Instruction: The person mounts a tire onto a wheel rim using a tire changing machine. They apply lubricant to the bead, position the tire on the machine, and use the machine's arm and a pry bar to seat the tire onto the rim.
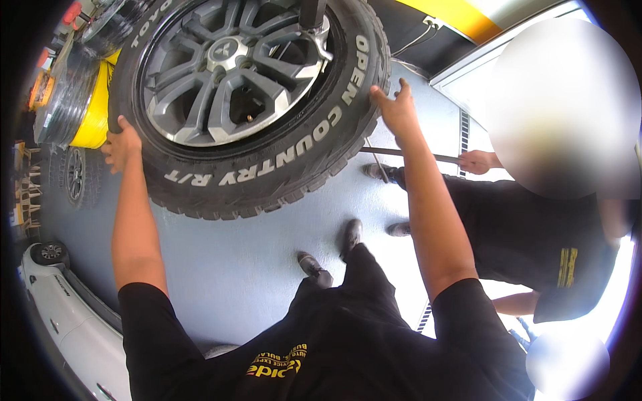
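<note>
A large black off-road tyre [267, 170] with raised white lettering sits around a grey and silver alloy rim [231, 100] in front of me. My left hand [124, 145] rests against the tyre's lower left edge, fingers spread. At the tyre's right edge, my right hand [396, 110] has its thumb near the tread and its fingers apart. A black tool arm [311, 15] with a metal head reaches down to the rim's upper right edge. Under my right forearm passes a dark bar [428, 155], its far end gripped by another person's hand [476, 162].
That co-worker [528, 227] in black stands close at my right. Left, yellow and black wrapped bundles [83, 100] stand near another wheel [77, 177]. A white car [73, 321] is at the lower left. Cables [414, 40] hang from the back wall. A floor drain grate [464, 134] runs along the right.
</note>
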A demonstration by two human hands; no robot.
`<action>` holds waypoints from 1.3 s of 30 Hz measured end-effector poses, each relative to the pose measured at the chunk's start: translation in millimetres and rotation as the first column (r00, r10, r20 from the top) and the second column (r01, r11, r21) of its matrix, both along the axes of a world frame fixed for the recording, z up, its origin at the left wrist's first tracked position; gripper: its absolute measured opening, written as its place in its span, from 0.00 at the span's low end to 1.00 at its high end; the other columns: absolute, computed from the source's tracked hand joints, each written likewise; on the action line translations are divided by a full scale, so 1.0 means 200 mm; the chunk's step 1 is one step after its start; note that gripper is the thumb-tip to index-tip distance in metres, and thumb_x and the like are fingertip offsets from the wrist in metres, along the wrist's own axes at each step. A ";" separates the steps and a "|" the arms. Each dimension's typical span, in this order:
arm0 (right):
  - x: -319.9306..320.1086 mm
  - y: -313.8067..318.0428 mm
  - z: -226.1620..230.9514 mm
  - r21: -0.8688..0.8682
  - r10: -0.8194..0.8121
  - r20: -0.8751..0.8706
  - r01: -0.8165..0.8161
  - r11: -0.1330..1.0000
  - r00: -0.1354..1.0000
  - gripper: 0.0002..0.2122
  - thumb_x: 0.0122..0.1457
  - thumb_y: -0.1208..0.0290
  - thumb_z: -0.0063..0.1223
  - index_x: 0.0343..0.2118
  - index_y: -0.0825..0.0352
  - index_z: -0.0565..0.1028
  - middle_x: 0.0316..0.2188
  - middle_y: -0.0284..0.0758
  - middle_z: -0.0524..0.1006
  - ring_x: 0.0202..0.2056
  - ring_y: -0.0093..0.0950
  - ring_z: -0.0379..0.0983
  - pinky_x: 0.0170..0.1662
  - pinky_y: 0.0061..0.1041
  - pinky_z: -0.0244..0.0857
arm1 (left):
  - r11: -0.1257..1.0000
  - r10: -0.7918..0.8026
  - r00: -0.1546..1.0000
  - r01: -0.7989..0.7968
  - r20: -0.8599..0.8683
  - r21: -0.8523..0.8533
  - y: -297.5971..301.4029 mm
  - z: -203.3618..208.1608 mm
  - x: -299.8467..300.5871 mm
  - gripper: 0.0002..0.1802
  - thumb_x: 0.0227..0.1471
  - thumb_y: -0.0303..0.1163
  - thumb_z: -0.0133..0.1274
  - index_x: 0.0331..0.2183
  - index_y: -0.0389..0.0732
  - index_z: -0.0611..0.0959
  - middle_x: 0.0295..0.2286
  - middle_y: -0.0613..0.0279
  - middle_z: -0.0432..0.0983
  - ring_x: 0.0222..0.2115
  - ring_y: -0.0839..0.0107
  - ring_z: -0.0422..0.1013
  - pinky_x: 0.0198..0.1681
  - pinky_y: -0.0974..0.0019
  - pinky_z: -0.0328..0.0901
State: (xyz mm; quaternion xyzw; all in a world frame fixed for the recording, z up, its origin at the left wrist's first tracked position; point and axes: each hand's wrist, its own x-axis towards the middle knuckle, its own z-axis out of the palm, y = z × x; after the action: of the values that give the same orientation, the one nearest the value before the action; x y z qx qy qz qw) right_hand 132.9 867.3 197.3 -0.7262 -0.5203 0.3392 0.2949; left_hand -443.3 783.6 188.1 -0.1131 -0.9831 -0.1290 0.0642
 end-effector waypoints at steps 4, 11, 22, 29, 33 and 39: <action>-0.01 0.33 0.23 -0.057 -0.008 -0.041 0.006 0.998 0.999 0.47 0.57 0.45 0.63 0.70 0.71 0.54 0.67 0.59 0.58 0.66 0.52 0.60 0.65 0.45 0.60 | 0.999 0.025 0.999 -0.026 0.027 0.030 0.02 0.00 -0.05 0.48 0.60 0.72 0.31 0.68 0.47 0.62 0.67 0.49 0.53 0.65 0.43 0.55 0.63 0.31 0.49; 0.06 0.56 0.18 -0.405 0.184 -0.443 -0.379 0.832 0.877 0.50 0.54 0.50 0.70 0.70 0.69 0.50 0.62 0.56 0.65 0.61 0.54 0.65 0.57 0.62 0.64 | 0.987 -0.047 0.996 0.035 0.073 0.158 0.03 -0.01 -0.06 0.47 0.60 0.71 0.32 0.67 0.47 0.63 0.62 0.45 0.65 0.61 0.44 0.64 0.62 0.41 0.59; -0.13 0.34 -0.15 0.092 -0.110 0.010 0.109 0.990 0.994 0.44 0.64 0.34 0.39 0.70 0.70 0.55 0.66 0.52 0.61 0.68 0.49 0.56 0.70 0.41 0.48 | 0.995 -0.026 0.998 0.020 0.058 0.098 0.02 0.00 -0.01 0.48 0.61 0.71 0.32 0.66 0.44 0.65 0.61 0.44 0.66 0.61 0.45 0.65 0.61 0.45 0.61; 0.00 0.36 -0.30 0.033 -0.180 -0.476 0.222 0.974 0.861 0.31 0.72 0.47 0.33 0.68 0.68 0.61 0.64 0.47 0.65 0.66 0.44 0.60 0.67 0.38 0.51 | 0.994 -0.024 0.999 0.019 0.042 0.104 0.06 0.01 -0.03 0.48 0.60 0.72 0.31 0.66 0.45 0.65 0.61 0.45 0.67 0.61 0.45 0.65 0.61 0.44 0.61; 0.07 0.17 -0.40 -0.058 -0.211 -0.612 0.223 0.973 0.762 0.29 0.71 0.47 0.36 0.67 0.63 0.64 0.63 0.43 0.67 0.62 0.41 0.63 0.64 0.43 0.55 | 0.994 -0.031 0.995 0.022 0.090 0.105 0.05 0.01 -0.03 0.48 0.60 0.73 0.30 0.66 0.46 0.64 0.62 0.45 0.66 0.61 0.45 0.64 0.61 0.43 0.61; 0.20 -0.08 -0.20 -0.113 -0.298 -0.598 0.290 0.950 0.744 0.24 0.72 0.54 0.37 0.64 0.64 0.63 0.59 0.43 0.71 0.57 0.39 0.69 0.57 0.42 0.62 | 0.996 0.001 0.998 -0.006 0.055 0.087 0.02 -0.01 -0.05 0.48 0.60 0.73 0.29 0.67 0.47 0.63 0.63 0.47 0.65 0.62 0.46 0.63 0.62 0.43 0.60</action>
State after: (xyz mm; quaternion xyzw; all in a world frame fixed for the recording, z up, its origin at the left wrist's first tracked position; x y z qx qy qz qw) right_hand 173.0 850.6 156.5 -0.6531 -0.2746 0.5066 0.4914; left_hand -453.9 787.7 186.5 -0.1048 -0.9781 -0.1749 0.0423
